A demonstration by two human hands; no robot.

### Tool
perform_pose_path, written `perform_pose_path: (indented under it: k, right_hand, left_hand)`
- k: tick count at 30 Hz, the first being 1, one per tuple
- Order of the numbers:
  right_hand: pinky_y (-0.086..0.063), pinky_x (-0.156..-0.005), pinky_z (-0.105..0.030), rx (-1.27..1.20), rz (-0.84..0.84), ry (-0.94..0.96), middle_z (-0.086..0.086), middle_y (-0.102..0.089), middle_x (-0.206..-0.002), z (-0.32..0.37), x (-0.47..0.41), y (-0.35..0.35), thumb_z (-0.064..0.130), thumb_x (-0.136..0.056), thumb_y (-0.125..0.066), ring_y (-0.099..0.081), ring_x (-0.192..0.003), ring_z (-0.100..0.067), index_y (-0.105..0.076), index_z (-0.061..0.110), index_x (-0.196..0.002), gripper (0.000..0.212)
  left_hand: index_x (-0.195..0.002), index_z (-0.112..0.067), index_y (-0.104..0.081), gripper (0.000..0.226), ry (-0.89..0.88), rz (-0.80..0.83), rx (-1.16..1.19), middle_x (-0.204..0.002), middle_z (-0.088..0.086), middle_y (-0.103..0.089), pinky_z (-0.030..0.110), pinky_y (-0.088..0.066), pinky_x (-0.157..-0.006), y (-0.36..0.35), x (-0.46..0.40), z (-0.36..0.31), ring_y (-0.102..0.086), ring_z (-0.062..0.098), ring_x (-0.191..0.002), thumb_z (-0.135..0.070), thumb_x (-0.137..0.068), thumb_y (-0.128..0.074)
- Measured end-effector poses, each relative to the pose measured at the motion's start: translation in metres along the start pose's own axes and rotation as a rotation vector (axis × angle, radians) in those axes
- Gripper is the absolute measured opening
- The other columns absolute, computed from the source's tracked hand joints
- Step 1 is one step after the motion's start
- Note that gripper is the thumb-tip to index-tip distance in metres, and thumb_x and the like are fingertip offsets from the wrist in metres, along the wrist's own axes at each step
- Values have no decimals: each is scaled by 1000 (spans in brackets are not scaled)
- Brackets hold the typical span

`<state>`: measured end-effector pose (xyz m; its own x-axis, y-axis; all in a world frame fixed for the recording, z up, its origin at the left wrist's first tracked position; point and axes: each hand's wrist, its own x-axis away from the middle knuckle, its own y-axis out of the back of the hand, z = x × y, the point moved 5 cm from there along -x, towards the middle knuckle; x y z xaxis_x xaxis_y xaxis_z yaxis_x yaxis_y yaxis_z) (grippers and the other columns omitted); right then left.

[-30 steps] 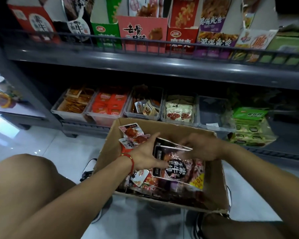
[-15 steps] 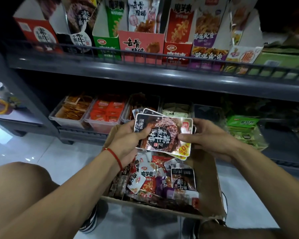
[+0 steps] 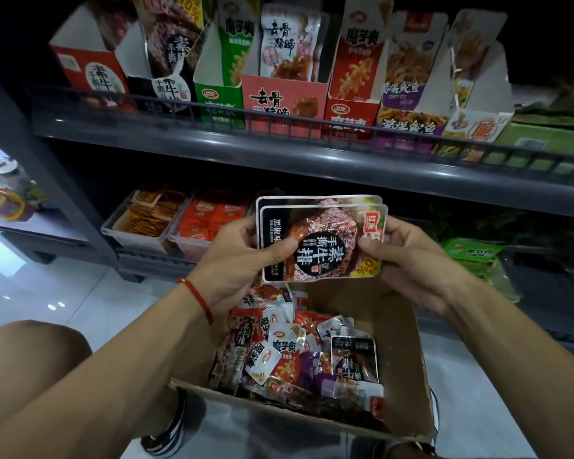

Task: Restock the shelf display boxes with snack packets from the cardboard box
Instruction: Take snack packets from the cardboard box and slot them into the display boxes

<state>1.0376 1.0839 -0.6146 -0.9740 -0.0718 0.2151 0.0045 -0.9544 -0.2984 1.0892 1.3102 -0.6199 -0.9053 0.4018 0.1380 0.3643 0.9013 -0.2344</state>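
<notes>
Pretty clearly a small shop, snack aisle. Dark metal shelf [image 3: 279, 150] with a wire rail along the front, a row of printed display boxes [image 3: 284, 101] standing on it with packets upright inside. Below, clear plastic bins [image 3: 140, 226] full of little sachets (sorted by kind). A cardboard box [image 3: 408, 359] of mixed packets sits on the shiny tiled floor [image 3: 63, 293].

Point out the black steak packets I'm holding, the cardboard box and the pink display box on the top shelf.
black steak packets [image 3: 322, 240], head view, front packet's printed face.
cardboard box [image 3: 401, 352], head view, bare inner right wall.
pink display box [image 3: 284, 102], head view, front panel.
</notes>
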Motion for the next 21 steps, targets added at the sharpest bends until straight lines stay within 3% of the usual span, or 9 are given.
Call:
perform_pose_path:
  k: [4, 7, 12, 16, 21]
  right_hand:
    - [-56, -97, -49, 68, 11, 18, -19, -69, -126, 16, -4, -19, 9, -101, -53, -66, -117, -34, -59, 3, -133, 33]
    - [-60, -89, -46, 60, 27, 50, -20, -68, -127, 29, -8, -35, 8, -101, -51, -68, -112, -33, -56, 2, -135, 35]
    - [-59, -91, -39, 52, 27, 128, -17, -69, -126, 48, -16, -56, 2, -97, -54, -68, -115, -30, -58, 5, -132, 36]
    - [-59, -90, -36, 115, -33, 231, -11, -71, -123, 73, -26, -76, 1, -97, -54, -68, -116, -25, -58, 11, -134, 39]
    - [-54, -100, -43, 236, -24, 312, -11, -71, -124, 97, -51, -109, 2, -97, -54, -66, -119, -27, -57, 13, -134, 38]
  left_hand:
    - [-107, -10, -68, 46, -47, 22, 8, -107, 10, -78, 41, -56, -98, 2, 2, -27, -72, 25, -108, -11, -63, -81]
    - [-114, -9, -68, 64, -107, 0, 5, -110, 11, -76, 45, -55, -100, 9, 3, -48, -71, 29, -111, -18, -53, -88]
    - [-129, -3, -60, 75, -153, -26, 72, -123, 22, -70, 51, -55, -100, 21, 1, -72, -68, 35, -116, 5, -57, -82]
    - [-118, -14, -65, 67, -194, -86, 93, -118, 13, -72, 44, -58, -97, 32, -9, -90, -70, 27, -112, 15, -60, -80]
    - [-104, -16, -69, 52, -241, -174, 60, -102, 7, -74, 40, -57, -95, 59, -24, -112, -70, 27, -107, 24, -71, -75]
